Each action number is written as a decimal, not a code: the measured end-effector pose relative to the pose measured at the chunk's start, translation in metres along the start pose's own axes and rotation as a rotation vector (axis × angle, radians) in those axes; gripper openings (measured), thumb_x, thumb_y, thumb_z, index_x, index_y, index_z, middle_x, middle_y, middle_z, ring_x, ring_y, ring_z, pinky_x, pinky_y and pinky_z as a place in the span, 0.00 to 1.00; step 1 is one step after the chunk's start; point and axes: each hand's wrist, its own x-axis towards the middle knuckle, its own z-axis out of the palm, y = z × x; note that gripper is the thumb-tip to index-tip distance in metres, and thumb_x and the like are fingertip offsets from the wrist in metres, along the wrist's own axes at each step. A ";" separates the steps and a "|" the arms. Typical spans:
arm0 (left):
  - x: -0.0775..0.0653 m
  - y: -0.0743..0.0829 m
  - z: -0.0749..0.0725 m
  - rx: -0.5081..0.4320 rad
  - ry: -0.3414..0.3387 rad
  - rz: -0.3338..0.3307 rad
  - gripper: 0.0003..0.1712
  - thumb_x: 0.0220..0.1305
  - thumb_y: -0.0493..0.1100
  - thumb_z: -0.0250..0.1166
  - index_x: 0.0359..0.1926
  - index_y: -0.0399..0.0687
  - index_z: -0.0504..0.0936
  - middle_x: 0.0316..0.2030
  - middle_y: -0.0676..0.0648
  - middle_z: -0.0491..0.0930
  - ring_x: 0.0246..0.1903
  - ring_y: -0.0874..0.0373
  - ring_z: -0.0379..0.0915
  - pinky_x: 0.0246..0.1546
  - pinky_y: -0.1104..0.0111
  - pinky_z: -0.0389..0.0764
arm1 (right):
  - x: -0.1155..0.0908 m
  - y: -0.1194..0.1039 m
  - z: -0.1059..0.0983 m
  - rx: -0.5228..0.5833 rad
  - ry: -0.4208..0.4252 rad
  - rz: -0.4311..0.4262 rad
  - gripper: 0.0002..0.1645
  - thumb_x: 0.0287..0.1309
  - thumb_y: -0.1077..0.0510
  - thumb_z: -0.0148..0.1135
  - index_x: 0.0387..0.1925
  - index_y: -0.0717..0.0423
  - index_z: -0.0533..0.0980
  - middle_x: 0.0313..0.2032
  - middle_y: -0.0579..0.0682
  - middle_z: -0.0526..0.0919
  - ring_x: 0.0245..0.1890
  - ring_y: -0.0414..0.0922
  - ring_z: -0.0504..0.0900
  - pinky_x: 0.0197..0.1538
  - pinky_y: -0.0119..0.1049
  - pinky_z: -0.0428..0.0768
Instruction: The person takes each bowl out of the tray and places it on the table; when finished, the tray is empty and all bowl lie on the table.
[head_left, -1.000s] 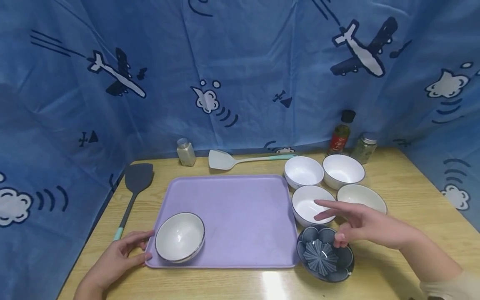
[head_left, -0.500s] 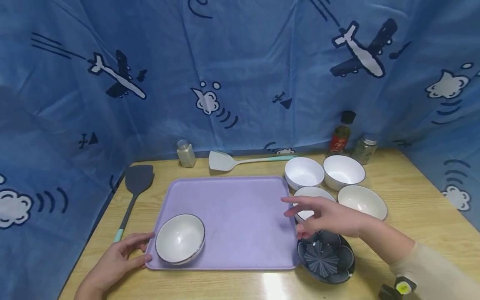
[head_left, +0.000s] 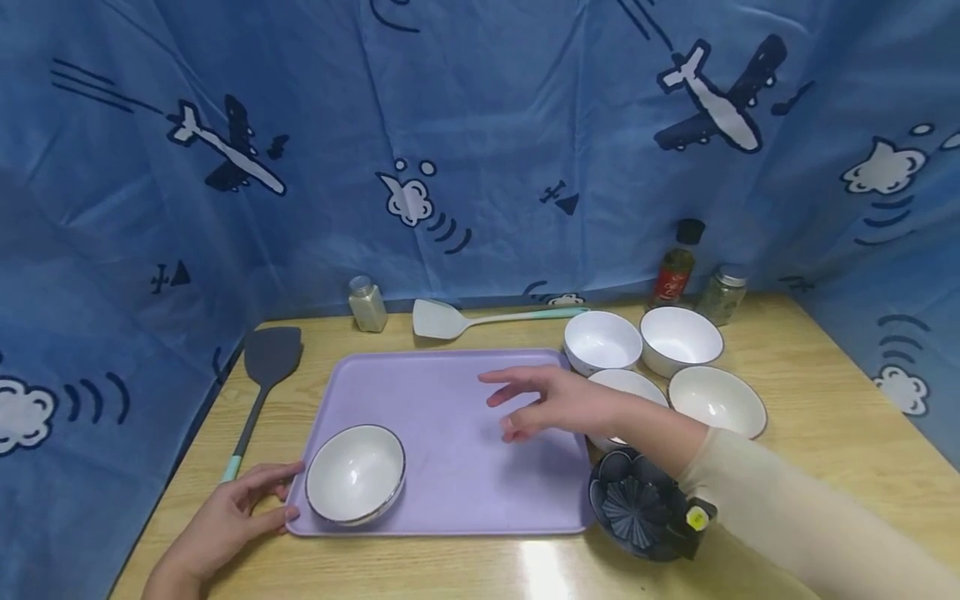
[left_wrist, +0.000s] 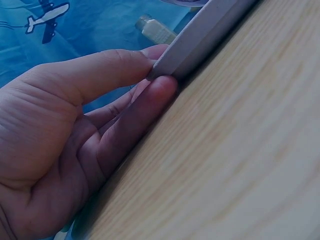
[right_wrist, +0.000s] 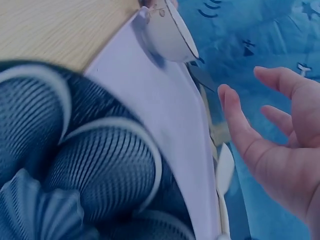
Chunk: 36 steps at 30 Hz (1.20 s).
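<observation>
A purple tray lies on the wooden table with a white, dark-rimmed bowl on its left front part. My left hand pinches the tray's left edge near the front corner; the left wrist view has the thumb above the tray rim and a finger under it. Above the right half of the tray my right hand hovers, fingers extended and holding nothing. Under my right sleeve sits a dark blue petal-patterned bowl, partly covered by the wrist camera, at the tray's right front corner.
Right of the tray stand several white bowls, one partly behind my right forearm. A pale spatula, a shaker jar, a sauce bottle and a spice jar line the back. At left lies a dark spatula.
My right hand has moved left from over the bowls to above the tray, still holding nothing. My left hand keeps its grip on the tray edge. The bowls and tray stay put.
</observation>
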 end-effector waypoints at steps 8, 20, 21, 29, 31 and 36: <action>0.000 -0.002 -0.001 0.002 0.002 -0.022 0.36 0.57 0.49 0.75 0.66 0.47 0.76 0.53 0.46 0.76 0.49 0.70 0.72 0.51 0.87 0.69 | 0.046 -0.002 0.029 0.061 -0.045 0.000 0.41 0.60 0.60 0.68 0.73 0.45 0.65 0.66 0.64 0.71 0.43 0.50 0.88 0.50 0.43 0.85; -0.002 -0.006 0.007 -0.017 0.003 -0.014 0.34 0.57 0.47 0.75 0.64 0.46 0.77 0.53 0.47 0.76 0.48 0.69 0.72 0.51 0.87 0.70 | 0.091 -0.002 0.069 0.091 -0.099 0.002 0.39 0.65 0.61 0.63 0.74 0.52 0.62 0.63 0.65 0.72 0.38 0.53 0.88 0.46 0.45 0.86; -0.001 -0.006 0.007 -0.015 0.006 -0.022 0.34 0.57 0.48 0.75 0.64 0.47 0.77 0.53 0.47 0.76 0.49 0.69 0.72 0.51 0.87 0.70 | 0.093 -0.001 0.073 0.096 -0.112 0.018 0.39 0.65 0.61 0.63 0.75 0.52 0.60 0.62 0.64 0.72 0.38 0.55 0.88 0.46 0.46 0.86; -0.001 -0.002 0.003 -0.029 0.008 -0.008 0.34 0.57 0.46 0.75 0.64 0.45 0.77 0.53 0.44 0.75 0.49 0.70 0.71 0.51 0.87 0.70 | 0.102 0.007 0.094 0.245 -0.229 0.094 0.46 0.66 0.65 0.60 0.78 0.47 0.51 0.57 0.60 0.73 0.37 0.57 0.87 0.46 0.47 0.86; -0.001 0.000 0.002 -0.032 0.009 -0.008 0.34 0.57 0.46 0.75 0.64 0.45 0.77 0.53 0.44 0.75 0.49 0.70 0.71 0.51 0.87 0.70 | 0.103 0.009 0.098 0.280 -0.241 0.086 0.45 0.66 0.68 0.58 0.78 0.47 0.51 0.54 0.60 0.74 0.35 0.55 0.86 0.46 0.47 0.86; 0.002 0.001 0.002 -0.012 0.016 -0.040 0.36 0.55 0.49 0.76 0.65 0.47 0.77 0.54 0.45 0.76 0.50 0.70 0.71 0.52 0.88 0.69 | 0.104 0.014 0.106 0.331 -0.195 0.068 0.41 0.66 0.71 0.53 0.77 0.48 0.56 0.51 0.60 0.75 0.32 0.53 0.86 0.43 0.45 0.87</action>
